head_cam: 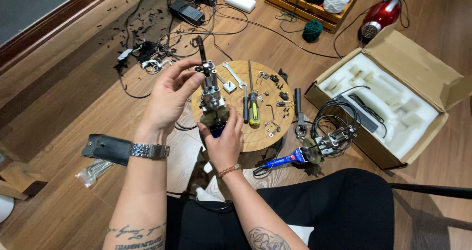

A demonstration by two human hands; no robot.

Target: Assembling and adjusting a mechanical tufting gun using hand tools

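Above the round wooden disc [255,134], held clear of its pale, grained face: one metal assembly [212,95], upright, made of silvery machined blocks and rods, a black lever at its top, a dull brass-coloured gear and a blue part at its base.

Left hand [169,102]: fingers curled narrow, thumb and fingertips pinching the assembly's upper end; steel link watch at the wrist.

Right hand [223,139]: cupped closed round the assembly's base, bead bracelet at the wrist. Its palm hides most of the blue part; the grip underneath cannot be made out.

On the disc: a yellow-and-black screwdriver [253,113] and a slimmer black one, a flat steel spanner [233,75], a small square metal block, scattered black screws and clips too small to tell apart.

Right of the disc: a second mechanism [324,144] wound with black cable, blue handle attached; beyond it an open cardboard box [393,146] lined with white moulded foam.

Left of the disc: a black leather pouch [105,149], partly covered by the left wrist.
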